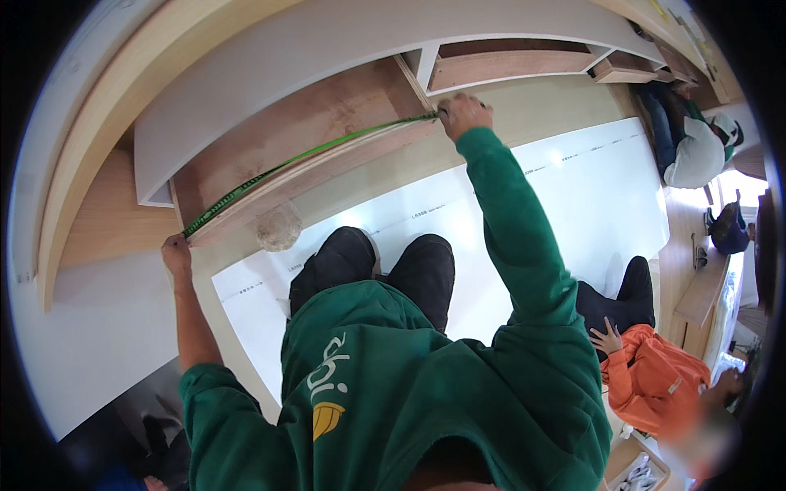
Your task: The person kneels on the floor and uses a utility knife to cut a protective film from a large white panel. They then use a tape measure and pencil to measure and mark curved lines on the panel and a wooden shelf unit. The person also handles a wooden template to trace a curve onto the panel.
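A green tape measure (pixel 323 147) is stretched along the front board of a pulled-out wooden drawer (pixel 303 114), bowing slightly between my hands. My left hand (pixel 176 254) is closed on one end of the tape at the drawer's left front corner. At the right front corner my right hand (pixel 465 114) closes round the other end. A dark part shows at its fingers, mostly hidden by the hand. The drawer sits under a long white cabinet top (pixel 327 61), and its inside is bare wood.
Another drawer (pixel 512 69) stands partly out farther right. A white sheet (pixel 426 204) lies on the floor under my knees, with a round translucent piece (pixel 279 226) near the drawer. A person in orange (pixel 655 376) sits at right; another person (pixel 696 151) crouches at far right.
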`<act>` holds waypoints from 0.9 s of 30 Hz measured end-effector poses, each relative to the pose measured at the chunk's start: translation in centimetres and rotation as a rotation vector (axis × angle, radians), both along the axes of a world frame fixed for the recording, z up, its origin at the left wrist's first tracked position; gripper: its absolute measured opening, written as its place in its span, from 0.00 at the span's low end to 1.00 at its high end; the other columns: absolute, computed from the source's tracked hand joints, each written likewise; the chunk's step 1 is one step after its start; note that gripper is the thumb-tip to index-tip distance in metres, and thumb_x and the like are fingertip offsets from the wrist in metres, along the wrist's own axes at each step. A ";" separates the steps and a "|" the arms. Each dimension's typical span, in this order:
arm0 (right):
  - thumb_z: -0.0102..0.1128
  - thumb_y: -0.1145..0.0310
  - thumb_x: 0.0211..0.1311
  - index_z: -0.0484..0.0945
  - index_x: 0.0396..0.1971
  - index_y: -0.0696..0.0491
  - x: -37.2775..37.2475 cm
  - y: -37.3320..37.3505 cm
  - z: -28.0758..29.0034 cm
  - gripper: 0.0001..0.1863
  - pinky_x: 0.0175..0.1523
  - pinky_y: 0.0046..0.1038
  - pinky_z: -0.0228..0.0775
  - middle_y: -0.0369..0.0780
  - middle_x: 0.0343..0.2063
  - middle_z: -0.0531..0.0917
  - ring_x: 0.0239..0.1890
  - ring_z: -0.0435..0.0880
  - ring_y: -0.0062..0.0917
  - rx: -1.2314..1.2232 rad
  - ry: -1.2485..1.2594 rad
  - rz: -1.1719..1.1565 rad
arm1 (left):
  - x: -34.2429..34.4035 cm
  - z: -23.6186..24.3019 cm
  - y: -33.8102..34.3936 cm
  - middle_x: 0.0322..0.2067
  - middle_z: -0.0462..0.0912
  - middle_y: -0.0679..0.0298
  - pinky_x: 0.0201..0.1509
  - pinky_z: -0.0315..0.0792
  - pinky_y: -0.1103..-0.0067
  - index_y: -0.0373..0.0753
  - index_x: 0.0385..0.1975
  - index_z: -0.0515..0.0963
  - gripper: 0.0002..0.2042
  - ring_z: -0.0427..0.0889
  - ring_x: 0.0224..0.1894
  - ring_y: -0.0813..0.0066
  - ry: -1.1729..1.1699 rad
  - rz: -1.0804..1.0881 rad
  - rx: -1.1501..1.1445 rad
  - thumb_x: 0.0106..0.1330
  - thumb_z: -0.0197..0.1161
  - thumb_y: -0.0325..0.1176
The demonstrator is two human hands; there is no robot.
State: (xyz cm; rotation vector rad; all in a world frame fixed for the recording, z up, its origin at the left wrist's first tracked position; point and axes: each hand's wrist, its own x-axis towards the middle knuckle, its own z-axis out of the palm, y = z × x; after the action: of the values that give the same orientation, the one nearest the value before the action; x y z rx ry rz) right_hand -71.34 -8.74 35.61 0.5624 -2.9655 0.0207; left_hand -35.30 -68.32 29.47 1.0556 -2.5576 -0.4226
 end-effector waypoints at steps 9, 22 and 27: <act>0.59 0.58 0.54 0.83 0.28 0.44 39.6 16.2 -9.2 0.08 0.43 0.41 0.74 0.43 0.29 0.83 0.35 0.82 0.43 -0.347 -0.457 -0.686 | 7.0 -6.3 6.9 0.38 0.83 0.46 0.45 0.75 0.67 0.24 0.40 0.79 0.18 0.81 0.38 0.59 0.434 -0.141 0.283 0.68 0.54 0.38; 0.64 0.58 0.52 0.84 0.40 0.53 91.4 -0.1 -18.5 0.18 0.49 0.34 0.76 0.47 0.34 0.86 0.37 0.85 0.35 -0.808 -0.569 -2.160 | 3.3 -16.3 19.6 0.34 0.81 0.57 0.31 0.73 0.72 0.32 0.43 0.76 0.13 0.80 0.32 0.68 -0.476 -0.451 1.114 0.60 0.53 0.29; 0.49 0.51 0.58 0.82 0.46 0.44 91.6 -10.1 -23.3 0.21 0.59 0.34 0.69 0.39 0.50 0.81 0.53 0.79 0.34 -0.610 -1.062 -1.960 | 0.6 -19.3 19.1 0.40 0.79 0.59 0.34 0.74 0.68 0.34 0.46 0.75 0.15 0.80 0.37 0.65 -0.784 -0.367 0.932 0.63 0.55 0.34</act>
State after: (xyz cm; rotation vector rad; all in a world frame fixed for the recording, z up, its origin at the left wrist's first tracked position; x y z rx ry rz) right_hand 20.22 -18.85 12.32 -2.8627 -2.2946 1.0978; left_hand -34.70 -49.24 10.21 1.1580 -3.3296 -1.7148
